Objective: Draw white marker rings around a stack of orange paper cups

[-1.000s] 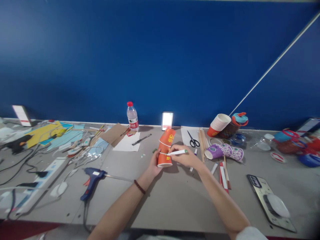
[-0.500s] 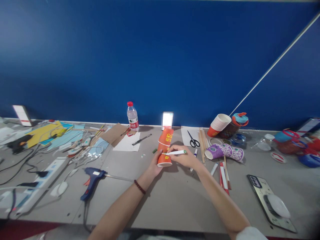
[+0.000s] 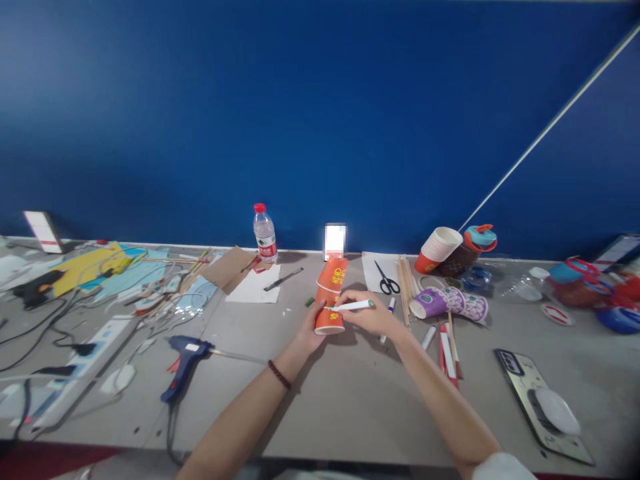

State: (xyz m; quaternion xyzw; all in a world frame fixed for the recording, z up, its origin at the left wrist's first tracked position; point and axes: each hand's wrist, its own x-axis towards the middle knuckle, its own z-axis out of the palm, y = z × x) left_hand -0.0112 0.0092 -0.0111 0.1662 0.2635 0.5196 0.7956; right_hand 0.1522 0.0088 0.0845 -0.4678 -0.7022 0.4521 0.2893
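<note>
My left hand (image 3: 313, 327) is wrapped round a pair of orange paper cups (image 3: 329, 297) set end to end, with yellow lettering and white rims. The pair leans away from me above the table. My right hand (image 3: 367, 312) grips a white marker (image 3: 356, 305) with a green end, its tip against the lower cup beside my left thumb. Just left of the cups, a dark green marker cap (image 3: 310, 302) is partly visible. Scissors (image 3: 389, 285) with black handles lie on white paper beyond my right hand.
A blue glue gun (image 3: 186, 367) and a power strip (image 3: 87, 370) lie to the left. A water bottle (image 3: 265, 235) stands at the back. Rightward are stacked paper cups (image 3: 440, 248), joined purple cups (image 3: 447, 303), several markers (image 3: 447, 353) and a phone (image 3: 523, 383).
The orange cups have turned slightly in my left hand, so the yellow lettering sits a little differently. Both hands stay in nearly the same place, with the marker still at the lower cup.
</note>
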